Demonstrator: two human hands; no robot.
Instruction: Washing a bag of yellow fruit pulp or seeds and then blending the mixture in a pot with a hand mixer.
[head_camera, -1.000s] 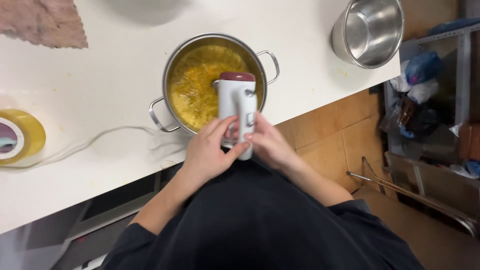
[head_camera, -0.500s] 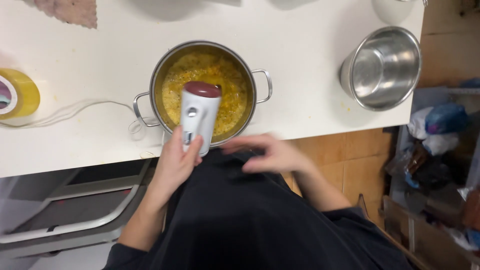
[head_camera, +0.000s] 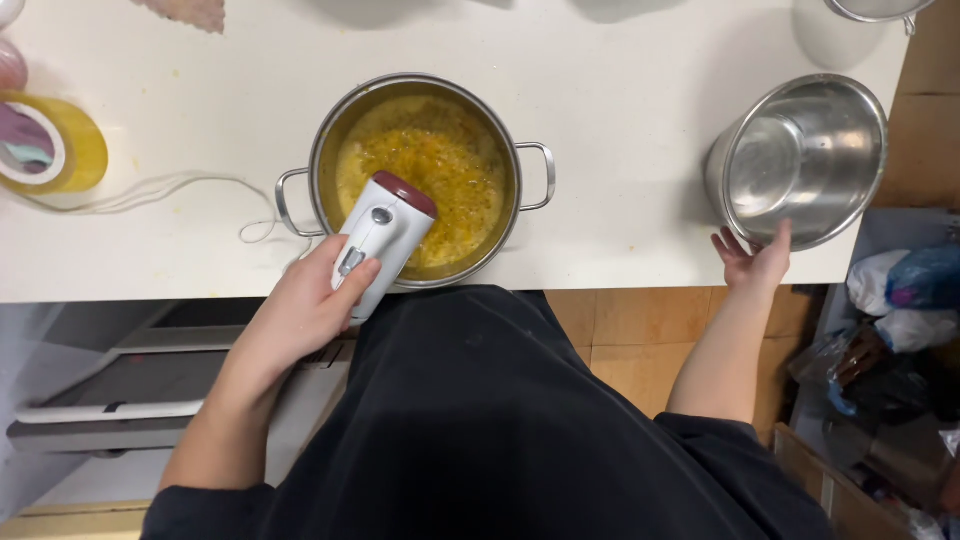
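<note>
White countertop (head_camera: 620, 130) carries the work: the right hand (head_camera: 752, 262) has left the white, red-capped hand blender (head_camera: 380, 240) and spreads against the empty steel bowl (head_camera: 800, 160); the left hand (head_camera: 305, 310) alone grips the blender, standing in the steel pot of yellow soup (head_camera: 420, 170).

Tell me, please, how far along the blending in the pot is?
Done: the pot holds yellow soup. In hand: the left hand grips the blender over the soup, which looks chunky; the right hand touches the empty steel bowl. Left: smoothing the soup; the bowl is unfilled.
</note>
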